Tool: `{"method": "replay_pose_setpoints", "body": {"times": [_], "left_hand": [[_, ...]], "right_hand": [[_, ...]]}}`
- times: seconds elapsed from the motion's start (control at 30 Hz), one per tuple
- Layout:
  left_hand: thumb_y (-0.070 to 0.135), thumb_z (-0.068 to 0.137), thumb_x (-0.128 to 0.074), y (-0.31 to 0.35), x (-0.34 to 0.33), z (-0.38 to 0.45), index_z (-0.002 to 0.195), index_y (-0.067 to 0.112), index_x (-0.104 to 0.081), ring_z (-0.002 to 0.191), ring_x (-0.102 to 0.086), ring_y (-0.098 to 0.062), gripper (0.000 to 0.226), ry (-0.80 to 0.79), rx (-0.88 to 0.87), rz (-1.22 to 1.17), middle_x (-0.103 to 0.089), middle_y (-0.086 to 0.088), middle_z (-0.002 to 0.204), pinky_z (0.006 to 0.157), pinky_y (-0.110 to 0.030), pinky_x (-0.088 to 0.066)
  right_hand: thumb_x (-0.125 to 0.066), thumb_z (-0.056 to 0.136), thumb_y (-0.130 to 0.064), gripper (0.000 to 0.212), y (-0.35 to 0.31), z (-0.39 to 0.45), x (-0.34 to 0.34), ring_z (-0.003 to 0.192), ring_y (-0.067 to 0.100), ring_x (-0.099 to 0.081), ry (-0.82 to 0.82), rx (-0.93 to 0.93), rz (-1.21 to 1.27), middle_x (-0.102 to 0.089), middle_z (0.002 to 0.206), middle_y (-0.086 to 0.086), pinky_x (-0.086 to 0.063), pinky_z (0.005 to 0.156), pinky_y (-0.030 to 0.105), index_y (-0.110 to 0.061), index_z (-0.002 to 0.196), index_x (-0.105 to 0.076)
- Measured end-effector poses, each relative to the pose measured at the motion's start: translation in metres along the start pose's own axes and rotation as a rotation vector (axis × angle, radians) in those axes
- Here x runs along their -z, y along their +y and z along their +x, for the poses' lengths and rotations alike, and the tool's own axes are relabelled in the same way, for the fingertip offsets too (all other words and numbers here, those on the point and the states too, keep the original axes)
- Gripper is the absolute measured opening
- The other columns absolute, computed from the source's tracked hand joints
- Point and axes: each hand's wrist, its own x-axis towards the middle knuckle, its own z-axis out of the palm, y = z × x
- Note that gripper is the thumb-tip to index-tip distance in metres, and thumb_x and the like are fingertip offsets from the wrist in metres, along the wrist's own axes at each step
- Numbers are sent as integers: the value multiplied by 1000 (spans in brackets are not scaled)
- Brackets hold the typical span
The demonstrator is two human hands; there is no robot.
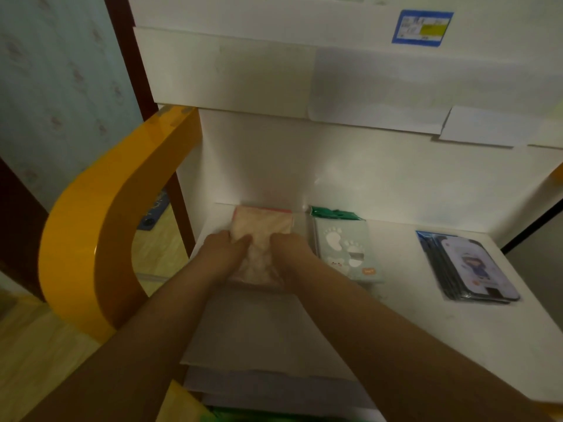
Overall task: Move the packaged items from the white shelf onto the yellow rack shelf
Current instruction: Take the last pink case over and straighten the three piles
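A pale pink packaged item [262, 226] lies flat at the back left of the white shelf surface [411, 324]. My left hand [224, 251] grips its left edge and my right hand [289, 251] grips its right edge, both pressing on its near half. Right beside it lies a mint-green package with white footprints [347, 254], topped by a green header. Farther right sits a stack of clear-wrapped packages with a cartoon figure [469, 266]. The yellow rack frame [100, 226] curves along the left side of the shelf.
A white shelf front [231, 68] overhangs above, carrying a blue and yellow price label [422, 27]. Lower white shelf edges [274, 385] show below my arms, with something green at the bottom. A dark wooden post [179, 205] and patterned wall stand to the left.
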Motion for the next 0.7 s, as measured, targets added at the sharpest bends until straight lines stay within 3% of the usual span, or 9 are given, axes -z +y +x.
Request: {"method": "replay_pose_setpoints", "body": {"times": [0.03,0.1,0.17,0.23,0.33,0.47,0.53,0.6,0.7], "left_hand": [[46,99,-43,2,2,3,137,5,-47,114,-55,-32,57,-15,10,45,-54,-16,135,93,-34,-43],[47,99,-42,3,5,10,141,4,-43,119,-52,-33,60,-35,48,78,-50,-17,140,94,-33,-40],[47,99,-41,2,7,17,141,4,-43,121,-51,-34,60,-41,73,69,-50,-18,140,100,-35,-41],[49,99,-39,1,5,24,139,5,-45,122,-50,-35,60,-35,81,89,-50,-18,139,104,-41,-41],[52,98,-37,-1,2,32,139,7,-44,128,-42,-35,62,-9,102,177,-45,-18,142,107,-43,-38],[55,96,-36,-6,-6,37,138,7,-45,128,-42,-37,65,45,104,281,-44,-20,141,106,-45,-38],[58,93,-38,-2,-8,31,142,9,-41,129,-40,-37,69,111,111,317,-42,-19,143,105,-45,-37],[57,92,-42,9,-11,16,144,10,-36,130,-38,-36,70,235,34,373,-41,-17,144,105,-45,-34],[31,94,-52,42,-23,-21,137,9,-46,126,-38,-25,49,384,-302,235,-45,-12,138,105,-33,-29]], "right_hand": [[-45,95,-21,43,-3,7,-1,104,29,-58,-12,-10,-4,-56,132,17,-48,68,31,-4,134,-51],[-47,98,-24,43,-14,16,-6,118,31,-54,-23,-47,-130,-52,138,15,-47,86,36,-5,136,-49],[-59,94,-29,44,-25,17,-13,123,33,-52,28,-44,-469,-55,135,12,-42,103,40,-6,132,-53],[-63,91,-24,44,-28,27,-15,123,34,-52,38,19,-708,-56,133,12,-41,106,42,-7,131,-54],[-54,96,-19,43,-26,35,-13,124,37,-51,37,71,-654,-54,135,16,-42,104,44,-6,137,-49],[-47,94,-41,48,-16,30,-7,118,36,-57,39,106,-373,-61,128,18,-47,102,46,-6,124,-59],[-49,89,-52,61,-14,21,-2,116,35,-57,69,171,-443,-59,130,17,-48,101,45,-5,128,-56],[-47,89,-55,69,-11,8,13,123,35,-48,159,299,-617,-51,136,17,-40,106,42,-5,136,-48],[-47,96,-42,47,-1,-8,54,127,32,-40,277,504,-716,-49,134,12,-33,105,38,-10,131,-51]]}}
